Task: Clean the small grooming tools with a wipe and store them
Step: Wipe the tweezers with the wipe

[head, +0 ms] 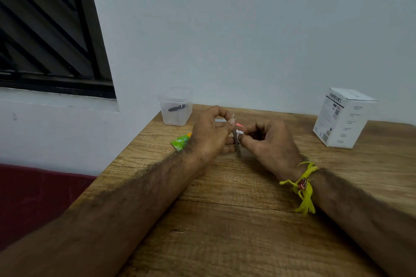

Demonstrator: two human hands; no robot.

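Both hands meet over the middle of the wooden table (247,220). My left hand (209,135) pinches a thin metal grooming tool (237,145) that points down toward the table. My right hand (270,144) pinches a small white wipe (240,133) against the tool's shaft. A small pink tip (240,124) shows just above the fingers; I cannot tell what it belongs to. A clear plastic container (176,108) stands at the table's far left corner with a dark tool (176,108) inside it.
A green wipe sachet (181,141) lies on the table left of my left hand. A white cardboard box (342,117) stands at the far right by the wall. The table's left edge drops off toward a dark red surface (33,198).
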